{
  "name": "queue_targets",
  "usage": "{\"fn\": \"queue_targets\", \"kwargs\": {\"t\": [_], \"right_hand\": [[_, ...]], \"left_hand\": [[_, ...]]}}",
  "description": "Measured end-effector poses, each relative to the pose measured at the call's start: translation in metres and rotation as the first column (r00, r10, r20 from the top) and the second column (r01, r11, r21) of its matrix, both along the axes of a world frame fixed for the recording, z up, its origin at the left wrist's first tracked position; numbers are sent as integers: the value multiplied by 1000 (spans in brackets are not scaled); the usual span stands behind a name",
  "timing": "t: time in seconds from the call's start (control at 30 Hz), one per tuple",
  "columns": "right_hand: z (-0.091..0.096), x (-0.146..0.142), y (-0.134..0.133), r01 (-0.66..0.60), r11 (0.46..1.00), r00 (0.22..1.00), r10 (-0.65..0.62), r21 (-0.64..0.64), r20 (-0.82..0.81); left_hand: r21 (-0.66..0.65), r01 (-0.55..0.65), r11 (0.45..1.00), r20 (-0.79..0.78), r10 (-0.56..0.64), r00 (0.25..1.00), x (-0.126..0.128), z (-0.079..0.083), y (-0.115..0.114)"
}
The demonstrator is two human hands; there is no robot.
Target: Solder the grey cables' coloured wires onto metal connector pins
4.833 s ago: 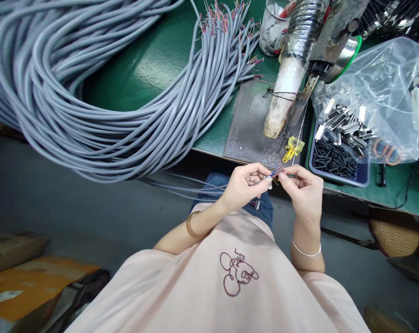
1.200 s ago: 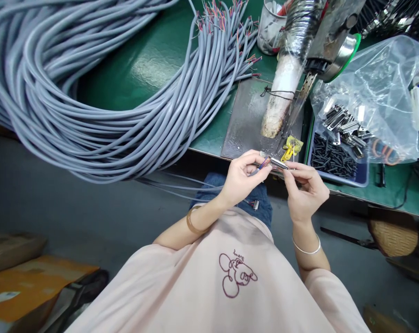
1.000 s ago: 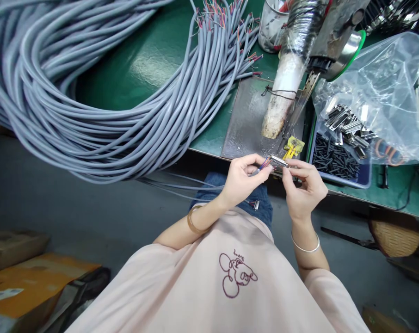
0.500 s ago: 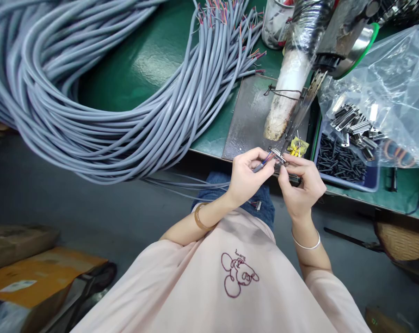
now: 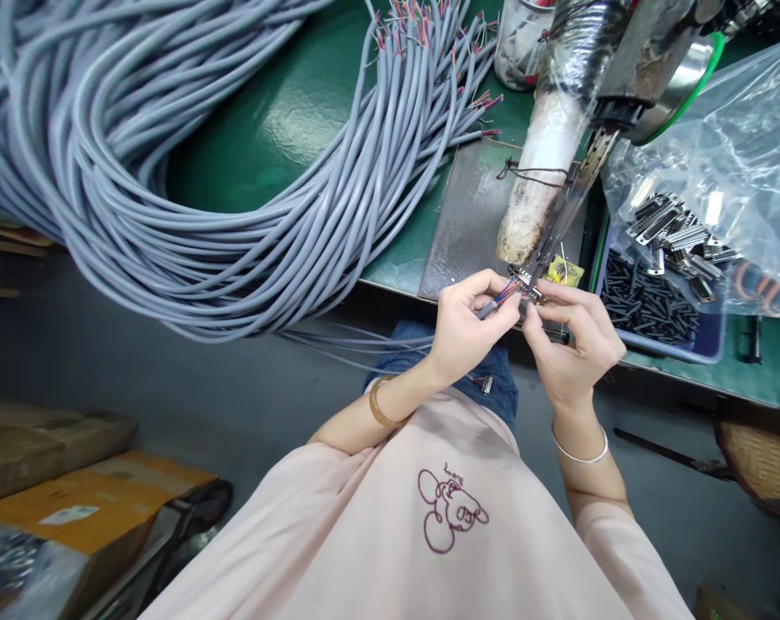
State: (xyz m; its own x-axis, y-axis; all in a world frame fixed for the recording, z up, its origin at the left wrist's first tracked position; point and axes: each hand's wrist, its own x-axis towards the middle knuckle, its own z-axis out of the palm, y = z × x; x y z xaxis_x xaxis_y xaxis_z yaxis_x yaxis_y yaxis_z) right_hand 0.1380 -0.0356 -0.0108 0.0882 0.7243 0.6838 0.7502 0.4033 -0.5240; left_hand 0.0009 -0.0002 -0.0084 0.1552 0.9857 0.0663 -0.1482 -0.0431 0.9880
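Note:
My left hand (image 5: 471,325) pinches the end of a grey cable (image 5: 486,310), whose thin coloured wires (image 5: 509,291) fan out toward a metal multi-pin connector (image 5: 525,277). From the other side, my right hand (image 5: 576,340) has thumb and fingers closed at the connector's right end. Both hands are over the bench's front edge, just below the tip of a long metal tool (image 5: 567,211), which looks like a soldering iron. Whether the wires are joined to the pins is too small to tell. Another wired connector (image 5: 484,382) lies on my lap.
A large bundle of grey cables (image 5: 235,250) covers the bench's left. A stained white tube (image 5: 529,185) slants down over a dark metal plate (image 5: 458,228). Right of it stand a blue tray (image 5: 709,344) of black sleeves, a clear bag (image 5: 752,146), loose connectors (image 5: 665,228) and yellow material (image 5: 564,271).
The view has shifted slightly, so the bench and hands appear farther right. Both hands keep hold at the cable and connector, with the right fingers slightly changed in pose.

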Motion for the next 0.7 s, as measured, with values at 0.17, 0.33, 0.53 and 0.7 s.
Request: {"fn": "queue_targets", "kwargs": {"t": [0.17,0.33,0.53,0.7], "right_hand": [[3,0,0,26,1000,998,-25,-6,57],[-1,2,-3,12,999,986,-19,44,168],[-5,3,-6,-10,996,976,-10,89,218],[-4,0,-9,16,997,992,-25,-77,-121]], "left_hand": [[-16,6,1000,1,-6,1000,0,5,1],[-19,19,1000,4,-19,1000,-1,3,2],[-58,71,996,-6,-72,997,-4,-3,0],[-87,103,991,44,-100,994,-4,-2,-1]]}}
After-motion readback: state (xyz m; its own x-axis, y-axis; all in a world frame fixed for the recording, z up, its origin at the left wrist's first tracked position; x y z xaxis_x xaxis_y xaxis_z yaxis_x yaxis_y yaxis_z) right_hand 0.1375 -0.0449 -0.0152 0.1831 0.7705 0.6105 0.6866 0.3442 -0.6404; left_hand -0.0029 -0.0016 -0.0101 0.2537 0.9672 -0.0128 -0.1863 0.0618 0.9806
